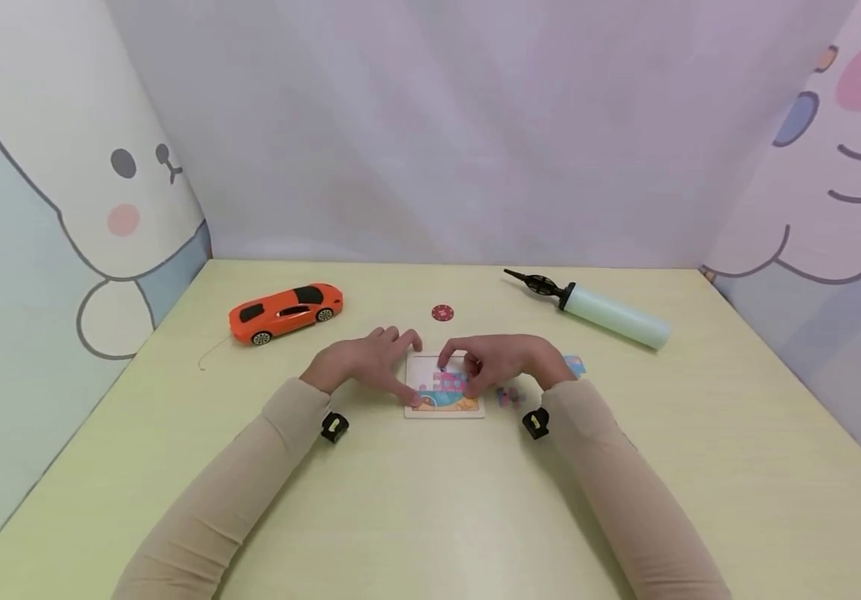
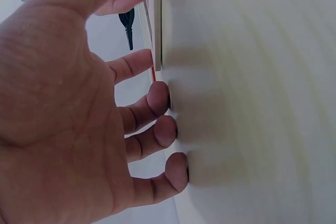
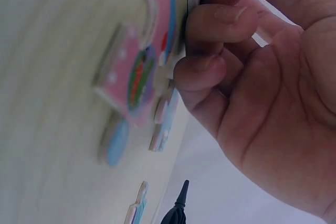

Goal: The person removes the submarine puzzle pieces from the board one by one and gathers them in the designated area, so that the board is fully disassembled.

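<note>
A jigsaw puzzle board (image 1: 417, 415) with a pale rim lies mid-table, its lower part filled with blue, orange and pink pieces. My left hand (image 1: 380, 362) spans its left side, thumb on the lower-left corner and index finger by the upper-left. In the left wrist view, the other fingertips (image 2: 167, 129) rest on the table. Over the board's right part, my right hand (image 1: 496, 361) holds a pink puzzle piece (image 1: 448, 382) between index finger and thumb; its outer fingers (image 3: 202, 72) are curled. Hand and board edge hide the grip in the right wrist view.
Loose puzzle pieces (image 1: 509, 397) lie right of the board, and a blue piece (image 1: 574, 364) sits beyond the right wrist. An orange toy car (image 1: 286, 314) stands back left, a red poker chip (image 1: 443, 312) behind the board, a hand pump (image 1: 610, 316) back right.
</note>
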{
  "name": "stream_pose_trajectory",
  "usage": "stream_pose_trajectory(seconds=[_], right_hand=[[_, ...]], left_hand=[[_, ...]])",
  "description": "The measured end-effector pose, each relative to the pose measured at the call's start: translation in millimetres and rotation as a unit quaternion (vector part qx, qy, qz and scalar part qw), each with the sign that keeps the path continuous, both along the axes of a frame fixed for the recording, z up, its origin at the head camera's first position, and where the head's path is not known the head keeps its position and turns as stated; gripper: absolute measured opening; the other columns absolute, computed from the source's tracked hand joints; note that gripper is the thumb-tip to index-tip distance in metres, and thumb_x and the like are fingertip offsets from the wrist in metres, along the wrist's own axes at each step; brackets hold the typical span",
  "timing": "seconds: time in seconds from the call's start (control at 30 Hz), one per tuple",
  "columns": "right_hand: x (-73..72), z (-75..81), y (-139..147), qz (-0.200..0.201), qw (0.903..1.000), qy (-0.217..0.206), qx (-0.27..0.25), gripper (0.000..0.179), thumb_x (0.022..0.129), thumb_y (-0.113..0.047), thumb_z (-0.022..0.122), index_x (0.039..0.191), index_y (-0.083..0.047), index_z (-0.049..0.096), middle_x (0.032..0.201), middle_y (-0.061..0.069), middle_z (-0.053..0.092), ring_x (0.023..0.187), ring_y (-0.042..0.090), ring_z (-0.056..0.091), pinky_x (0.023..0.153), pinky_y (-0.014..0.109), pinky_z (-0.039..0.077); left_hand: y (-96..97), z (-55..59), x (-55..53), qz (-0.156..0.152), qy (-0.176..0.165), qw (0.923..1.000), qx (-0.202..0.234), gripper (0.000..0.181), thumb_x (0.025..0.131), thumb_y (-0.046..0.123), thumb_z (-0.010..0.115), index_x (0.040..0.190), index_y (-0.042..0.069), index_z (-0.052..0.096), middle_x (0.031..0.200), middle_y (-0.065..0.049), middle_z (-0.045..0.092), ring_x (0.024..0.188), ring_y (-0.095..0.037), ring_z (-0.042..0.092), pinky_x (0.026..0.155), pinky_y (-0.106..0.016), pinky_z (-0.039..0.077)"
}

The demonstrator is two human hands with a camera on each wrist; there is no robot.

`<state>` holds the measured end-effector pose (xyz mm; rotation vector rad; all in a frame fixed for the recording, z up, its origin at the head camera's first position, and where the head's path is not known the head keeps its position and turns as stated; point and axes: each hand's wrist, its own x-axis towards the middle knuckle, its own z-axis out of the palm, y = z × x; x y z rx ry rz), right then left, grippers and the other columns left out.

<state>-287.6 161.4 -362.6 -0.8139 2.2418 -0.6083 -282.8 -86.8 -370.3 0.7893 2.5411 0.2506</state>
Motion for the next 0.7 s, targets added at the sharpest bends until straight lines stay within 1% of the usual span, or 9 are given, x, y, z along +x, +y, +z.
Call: stream_pose_trajectory(seconds=[0.13,0.23,0.37,0.57,0.7], right_hand=[[1.3,6.7,-0.5,-0.014,0.9997,0.005,0.02,0.045,0.091,-0.007,0.069,0.128,-0.026,0.051,0.08,0.004,0.053,0.069,0.017,0.05,0.064,0.03,0.044],[3.1,10.5,-1.4,-0.023,0.9993,0.003,0.029,0.045,0.091,-0.008,0.068,0.128,-0.027,0.049,0.081,0.004,0.053,0.071,0.018,0.051,0.063,0.031,0.044],[3.3,8.7,-2.5,-0.024,0.9994,-0.001,0.024,0.047,0.092,-0.007,0.067,0.128,-0.028,0.046,0.082,0.004,0.053,0.072,0.017,0.05,0.066,0.031,0.043],[4.0,2.2,-2.8,-0.009,0.9999,-0.003,0.007,0.045,0.093,-0.007,0.067,0.127,-0.025,0.044,0.082,0.004,0.054,0.073,0.017,0.049,0.072,0.031,0.041],[3.3,2.0,-3.0,-0.005,1.0,0.006,-0.002,0.042,0.094,-0.008,0.067,0.126,-0.024,0.043,0.082,0.004,0.055,0.074,0.016,0.05,0.074,0.032,0.042]], left_hand=[[2.1,4.1,-3.7,-0.005,0.008,1.0,0.002,0.085,0.079,0.063,0.075,0.142,0.021,0.035,0.127,-0.011,0.045,0.12,-0.029,0.042,0.097,-0.049,0.043],[2.8,6.0,-5.4,-0.004,0.006,1.0,0.003,0.085,0.079,0.063,0.075,0.142,0.021,0.035,0.129,-0.011,0.045,0.121,-0.03,0.041,0.098,-0.05,0.042],[1.8,5.6,-4.6,0.0,0.002,1.0,0.002,0.085,0.079,0.062,0.076,0.141,0.021,0.036,0.129,-0.011,0.045,0.121,-0.03,0.041,0.098,-0.05,0.042],[-0.4,-1.5,-0.9,0.006,-0.009,0.9999,0.001,0.086,0.077,0.064,0.075,0.141,0.022,0.037,0.131,-0.01,0.045,0.123,-0.029,0.041,0.1,-0.049,0.042],[1.0,-2.0,-0.6,0.012,-0.004,0.9999,-0.001,0.086,0.077,0.065,0.075,0.141,0.023,0.036,0.131,-0.009,0.045,0.123,-0.028,0.041,0.1,-0.049,0.042]])
